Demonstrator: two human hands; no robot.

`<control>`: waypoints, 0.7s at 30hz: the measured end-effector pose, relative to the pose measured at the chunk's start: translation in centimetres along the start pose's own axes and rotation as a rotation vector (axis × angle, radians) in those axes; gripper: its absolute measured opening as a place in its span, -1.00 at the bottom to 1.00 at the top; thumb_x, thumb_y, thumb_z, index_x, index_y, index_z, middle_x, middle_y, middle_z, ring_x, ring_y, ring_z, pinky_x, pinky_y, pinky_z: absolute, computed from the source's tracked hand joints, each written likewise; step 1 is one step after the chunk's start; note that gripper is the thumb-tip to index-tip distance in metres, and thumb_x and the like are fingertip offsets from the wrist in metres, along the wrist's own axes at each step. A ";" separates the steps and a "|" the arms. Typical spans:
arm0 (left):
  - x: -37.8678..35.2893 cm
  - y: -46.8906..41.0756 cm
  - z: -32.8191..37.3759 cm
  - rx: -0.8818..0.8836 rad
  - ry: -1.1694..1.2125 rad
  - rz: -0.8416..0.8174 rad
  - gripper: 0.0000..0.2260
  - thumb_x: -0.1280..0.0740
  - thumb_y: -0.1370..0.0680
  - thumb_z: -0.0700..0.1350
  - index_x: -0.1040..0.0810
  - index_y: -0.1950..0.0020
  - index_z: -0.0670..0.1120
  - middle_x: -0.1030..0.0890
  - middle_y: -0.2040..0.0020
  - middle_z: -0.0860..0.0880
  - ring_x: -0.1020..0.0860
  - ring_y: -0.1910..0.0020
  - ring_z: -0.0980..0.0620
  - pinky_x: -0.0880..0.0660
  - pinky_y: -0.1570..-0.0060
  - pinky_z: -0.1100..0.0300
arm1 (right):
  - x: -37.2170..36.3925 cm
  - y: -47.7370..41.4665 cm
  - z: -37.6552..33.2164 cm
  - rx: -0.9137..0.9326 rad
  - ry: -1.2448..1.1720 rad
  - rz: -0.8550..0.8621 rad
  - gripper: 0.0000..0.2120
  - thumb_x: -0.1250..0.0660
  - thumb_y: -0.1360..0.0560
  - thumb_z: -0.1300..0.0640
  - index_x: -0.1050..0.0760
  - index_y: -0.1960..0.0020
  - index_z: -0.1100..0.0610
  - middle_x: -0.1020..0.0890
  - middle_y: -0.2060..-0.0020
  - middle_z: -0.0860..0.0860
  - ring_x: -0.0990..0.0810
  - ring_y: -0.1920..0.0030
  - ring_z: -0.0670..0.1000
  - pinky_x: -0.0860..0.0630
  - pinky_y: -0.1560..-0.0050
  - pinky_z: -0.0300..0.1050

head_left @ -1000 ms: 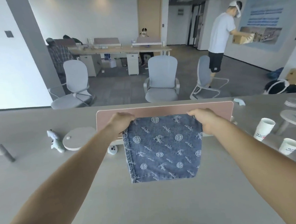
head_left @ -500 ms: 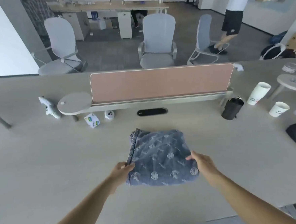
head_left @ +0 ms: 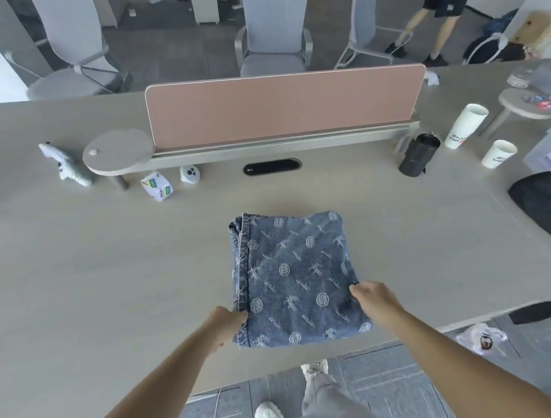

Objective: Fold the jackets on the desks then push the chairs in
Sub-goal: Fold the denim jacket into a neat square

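Note:
A blue denim jacket (head_left: 295, 272) with a pale woven pattern lies folded into a neat rectangle on the light wooden desk (head_left: 109, 269), close to the near edge. My left hand (head_left: 225, 323) grips its near left corner, fingers curled round the hem. My right hand (head_left: 373, 301) holds the near right edge, fingertips on the cloth. Three grey office chairs stand beyond the desk: one at the far left (head_left: 74, 50), one in the middle (head_left: 273, 29), one to the right (head_left: 365, 23).
A pink divider panel (head_left: 286, 107) runs across the desk. By it are a round side shelf (head_left: 117, 151), a small carton (head_left: 157, 186), a black bottle (head_left: 419, 159), two paper cups (head_left: 464, 125). A black garment (head_left: 548, 206) lies at the right. A person's legs (head_left: 433, 18) show behind.
The jacket went from hanging in the air between both hands to lying folded on the desk. My hands have come down to its near corners and the view tilted downward.

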State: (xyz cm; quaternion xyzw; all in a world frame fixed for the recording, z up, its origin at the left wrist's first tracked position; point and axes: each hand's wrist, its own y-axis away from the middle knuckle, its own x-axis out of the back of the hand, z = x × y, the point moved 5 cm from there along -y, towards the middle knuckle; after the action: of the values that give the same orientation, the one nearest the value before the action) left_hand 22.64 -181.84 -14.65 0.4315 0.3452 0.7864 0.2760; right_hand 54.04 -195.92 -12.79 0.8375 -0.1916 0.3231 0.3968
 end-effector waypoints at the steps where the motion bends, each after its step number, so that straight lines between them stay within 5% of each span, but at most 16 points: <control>1: 0.6 0.2 0.5 0.023 -0.062 0.029 -0.77 -0.26 -0.60 -0.02 -0.42 -0.09 -0.18 -0.44 0.10 -0.12 -0.32 0.32 0.04 -0.30 0.37 0.22 | 0.4 -0.1 -0.7 0.034 0.057 0.029 -0.70 -0.22 -0.63 -0.05 -0.61 -0.09 0.14 -0.63 0.04 0.04 -0.59 0.04 0.06 -0.51 -0.02 -0.05; 3: 2.2 0.4 2.2 0.000 -0.142 0.173 -0.61 -0.29 -0.52 -0.07 -0.32 -0.30 -0.13 -0.32 -0.18 -0.15 -0.37 0.03 -0.04 -0.45 0.16 0.14 | 1.1 -0.4 -2.5 0.115 0.173 0.098 -0.69 -0.21 -0.62 -0.08 -0.56 -0.23 0.06 -0.58 -0.17 0.08 -0.58 -0.12 0.10 -0.52 -0.17 0.00; 5: 3.4 0.4 5.3 -0.207 -0.176 0.359 -0.47 -0.32 -0.50 -0.05 -0.25 -0.43 -0.06 -0.23 -0.28 -0.09 -0.29 -0.24 -0.11 -0.45 -0.15 0.03 | 1.6 -0.7 -4.9 0.226 0.318 0.136 -0.66 -0.19 -0.63 -0.11 -0.47 -0.34 0.00 -0.46 -0.32 0.07 -0.48 -0.29 0.14 -0.43 -0.31 0.07; 9: 3.5 0.3 12.9 -0.605 -0.469 0.537 -0.48 -0.18 -0.62 0.11 -0.19 -0.54 -0.01 -0.14 -0.52 -0.08 -0.11 -0.51 -0.13 -0.22 -0.48 -0.09 | 1.1 -2.3 -10.6 0.485 0.497 0.151 -0.58 -0.15 -0.66 -0.06 -0.34 -0.48 0.02 -0.25 -0.54 0.04 -0.20 -0.52 0.12 -0.18 -0.49 0.13; 13: 1.0 -2.2 18.0 -0.791 -0.767 0.478 -0.43 0.05 -0.68 0.19 -0.02 -0.62 -0.07 0.01 -0.63 -0.08 0.09 -0.61 -0.10 0.16 -0.56 -0.03 | -1.3 -5.6 -14.4 0.612 0.638 0.124 -0.51 -0.04 -0.68 -0.05 -0.15 -0.58 0.06 -0.02 -0.61 0.13 0.06 -0.60 0.19 0.03 -0.58 0.17; 18: -0.9 -9.2 15.1 -0.496 -0.816 0.395 -0.23 0.19 -0.55 0.43 0.18 -0.64 0.02 0.26 -0.62 -0.10 0.33 -0.58 -0.11 0.25 -0.55 -0.08 | -5.5 -10.7 -12.7 0.458 0.751 0.019 -0.38 0.14 -0.65 -0.24 0.19 -0.63 -0.06 0.20 -0.62 0.07 0.30 -0.58 0.22 0.24 -0.55 0.26; 21: -1.6 -11.0 12.4 -0.424 -0.775 0.444 -0.17 0.18 -0.50 0.50 0.07 -0.63 0.03 0.13 -0.63 -0.14 0.23 -0.60 -0.18 0.11 -0.54 -0.21 | -6.6 -12.3 -10.0 0.417 0.679 0.046 -0.33 0.21 -0.57 -0.39 0.15 -0.62 -0.18 0.11 -0.62 0.05 0.26 -0.58 0.27 0.26 -0.50 0.38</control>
State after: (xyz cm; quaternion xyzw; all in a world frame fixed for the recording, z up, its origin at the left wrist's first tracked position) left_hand 35.68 -172.54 -19.19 0.6896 -0.0509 0.6610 0.2916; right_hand 52.48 -180.07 -19.26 0.7410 0.0015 0.6224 0.2519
